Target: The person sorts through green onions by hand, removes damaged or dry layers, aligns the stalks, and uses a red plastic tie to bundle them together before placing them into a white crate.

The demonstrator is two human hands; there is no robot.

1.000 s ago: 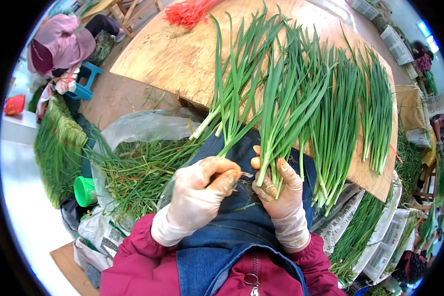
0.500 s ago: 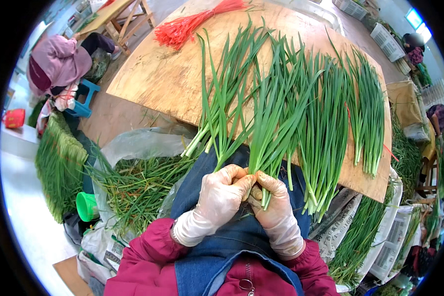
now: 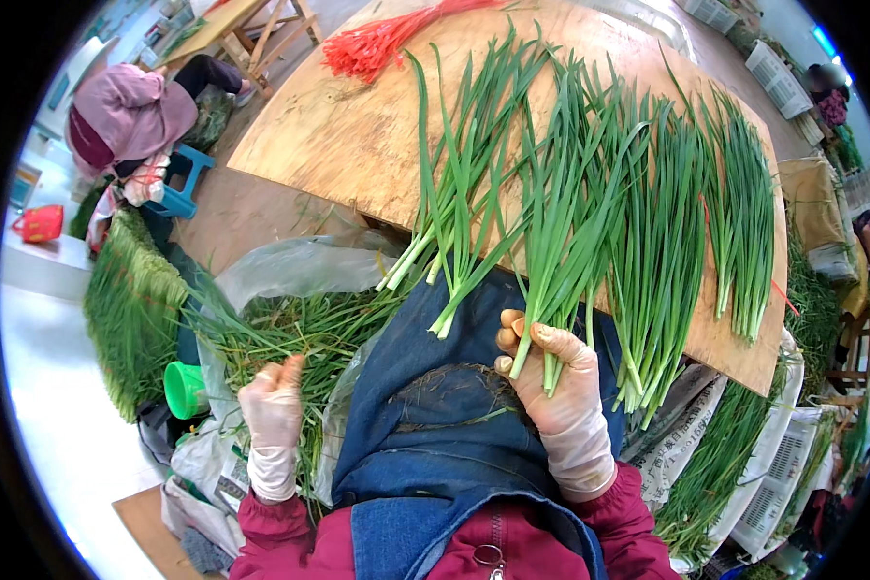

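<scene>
My right hand (image 3: 563, 387), in a pale glove with worn fingertips, is closed round the white stems of a few garlic chives (image 3: 554, 280). Their leaves stretch away over the wooden board. My left hand (image 3: 274, 411), gloved too, is off to the left over a heap of loose chives and trimmings (image 3: 309, 333). Its fingers are pressed together; whatever may be between them cannot be made out. Left of the right hand's stems, more loose chives (image 3: 464, 193) overhang the board's near edge. Sorted chives (image 3: 657, 261) lie in a row to its right.
The wooden board (image 3: 309, 145) bears a bunch of red ties (image 3: 362, 53) at its far left. Clear plastic sheeting (image 3: 300, 271) surrounds the heap. A green cup (image 3: 185, 390) and a blue stool (image 3: 179, 184) with a seated person are left; chive-filled sacks (image 3: 710, 483) are right.
My left hand has left the right one and swung down left over the heap. The right hand keeps hold of the stems. The whole view has shifted slightly to the right.
</scene>
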